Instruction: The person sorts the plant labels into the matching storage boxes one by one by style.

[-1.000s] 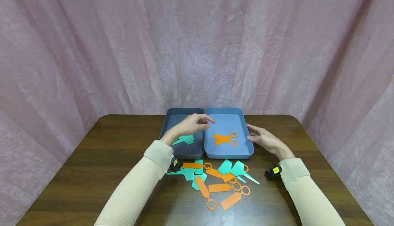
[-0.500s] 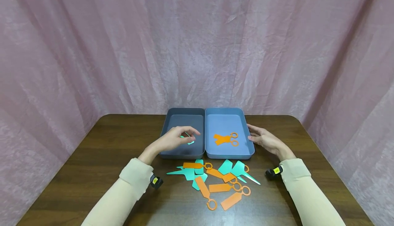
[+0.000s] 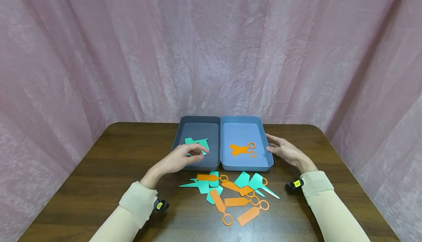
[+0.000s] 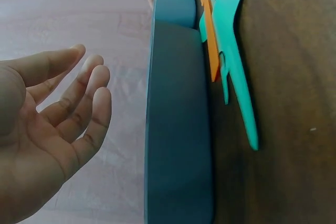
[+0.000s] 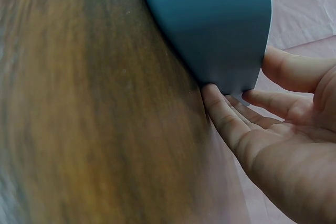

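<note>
My left hand [image 3: 184, 157] hovers over the front of the dark grey tray [image 3: 179, 134], fingers loosely bent, nothing between them; the left wrist view shows the same bare palm [image 4: 37, 156]. Green plant labels [image 3: 188, 140] with pointed stems lie in that tray, partly hidden by the hand. At the right side of the blue tray [image 3: 242, 130], my right hand [image 3: 287, 151] rests its fairly straight fingertips on the outer wall, with the thumb [image 5: 294, 69] at the rim in the right wrist view. Two crossed orange ring-ended tags [image 3: 240, 149] lie inside the blue tray.
A loose pile of orange ring-ended tags [image 3: 233, 202] and green plant labels [image 3: 201, 185] overlaps in front of the trays on the wooden table [image 3: 99, 176]. The two trays stand side by side. A pink curtain [image 3: 211, 51] hangs behind the table.
My left hand has drawn back left and nearer, from the border between the trays to the dark tray's front. More of the green labels there now shows. The right hand has stayed put.
</note>
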A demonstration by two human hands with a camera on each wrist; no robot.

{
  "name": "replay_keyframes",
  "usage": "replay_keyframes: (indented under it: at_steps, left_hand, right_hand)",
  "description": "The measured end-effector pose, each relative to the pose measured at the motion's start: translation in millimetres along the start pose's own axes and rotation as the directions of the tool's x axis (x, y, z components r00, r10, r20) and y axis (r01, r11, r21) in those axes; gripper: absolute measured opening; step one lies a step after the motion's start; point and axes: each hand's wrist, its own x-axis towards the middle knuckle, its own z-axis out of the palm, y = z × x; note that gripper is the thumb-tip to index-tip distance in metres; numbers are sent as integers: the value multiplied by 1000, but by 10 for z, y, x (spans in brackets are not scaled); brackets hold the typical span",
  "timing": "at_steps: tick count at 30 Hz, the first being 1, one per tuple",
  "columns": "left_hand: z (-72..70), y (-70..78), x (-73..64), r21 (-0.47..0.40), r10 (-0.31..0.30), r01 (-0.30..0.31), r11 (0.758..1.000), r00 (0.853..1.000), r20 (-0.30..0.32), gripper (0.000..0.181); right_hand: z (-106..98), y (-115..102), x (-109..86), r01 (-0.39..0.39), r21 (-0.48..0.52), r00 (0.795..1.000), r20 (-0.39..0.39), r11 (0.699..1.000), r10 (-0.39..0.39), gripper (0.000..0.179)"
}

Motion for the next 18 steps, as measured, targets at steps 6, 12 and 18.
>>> replay_keyframes:
  at_steps: [6,12,18]
  left_hand:
    - [55,-21,-105,-13,-4,4,1000,1000,-10,27]
    - [91,-35,-185,-6,6,-6,1000,1000,-3,25]
    - [119,-47,-205,-14,0,0,1000,999,37,24]
  right_hand:
    - [-2,3,4,-7,-2,1000,-1,1000,7,73]
    - [-2,10,11,-10,0,1000,-1,1000,10,73]
    - [8,8,5,-11,-15,1000,-3,1000,11,72]
